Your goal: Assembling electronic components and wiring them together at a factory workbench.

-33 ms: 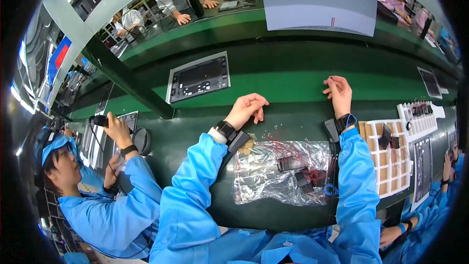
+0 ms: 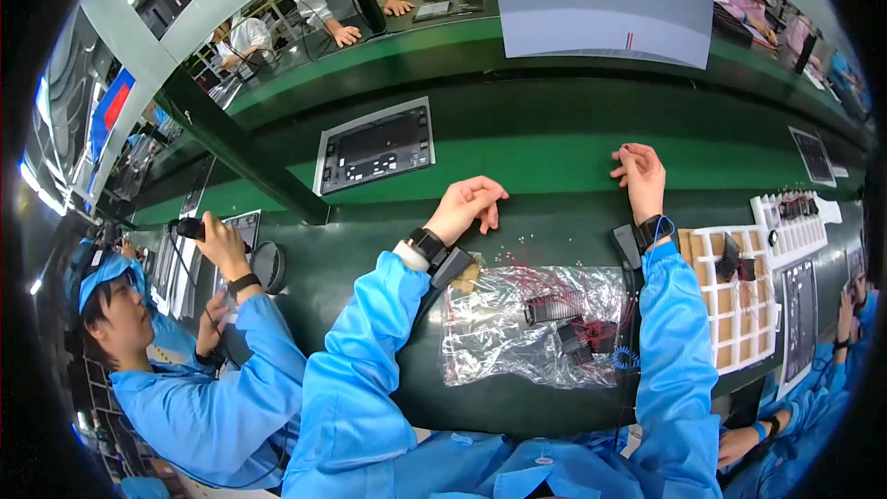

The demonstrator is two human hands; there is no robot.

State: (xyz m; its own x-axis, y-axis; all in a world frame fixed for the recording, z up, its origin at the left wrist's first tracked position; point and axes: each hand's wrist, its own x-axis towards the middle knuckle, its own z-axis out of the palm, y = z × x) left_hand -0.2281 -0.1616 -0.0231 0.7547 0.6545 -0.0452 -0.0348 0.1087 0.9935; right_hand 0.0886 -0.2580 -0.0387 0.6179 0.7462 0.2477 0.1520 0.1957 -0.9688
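Above the green bench hovers my left hand point(image 2: 469, 207), its fingers loosely bent and apart, with nothing visible in them. Farther right, over the raised green strip, my right hand point(image 2: 641, 179) is closed with its fingertips together; anything between them is too small to make out. Nearer to me lies a clear plastic bag point(image 2: 490, 342). Black speaker-like parts point(image 2: 554, 307) with thin red and black wires point(image 2: 517, 282) rest on it. Small white connectors point(image 2: 523, 248) are scattered past its far edge, between my hands.
To the right stand a white divided tray point(image 2: 710, 305) holding black parts and a white slotted rack point(image 2: 793, 225). A black panel point(image 2: 383, 145) lies on the raised strip, left of a green post point(image 2: 245, 152). A co-worker point(image 2: 199, 397) in blue sits at my left.
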